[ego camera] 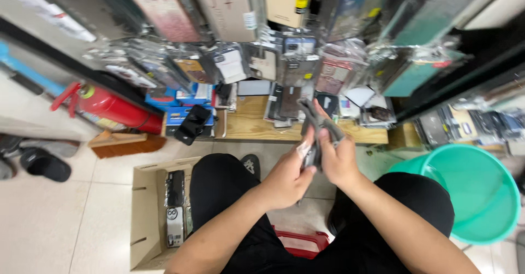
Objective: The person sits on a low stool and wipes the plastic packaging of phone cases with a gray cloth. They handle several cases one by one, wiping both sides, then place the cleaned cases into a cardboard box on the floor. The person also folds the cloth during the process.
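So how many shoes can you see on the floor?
2 for sure: a black slipper by the left edge and a black shoe past the person's knee. Grey shapes at the far left may be more, cut off.

Looks like a small phone accessory shop, or its stock corner. Packaged phone cases (pixel 298 60) in clear sleeves hang in crowded rows and pile up on a low wooden shelf (pixel 251 129), with more of them in a cardboard box (pixel 143 219) on the tiled floor (pixel 49 219). There's also a red fire extinguisher (pixel 112 109) lying by the wall, a green plastic tub (pixel 481 197), and a few shoes (pixel 46 164) off to the side, so it's cramped and packed with goods rather than homey.
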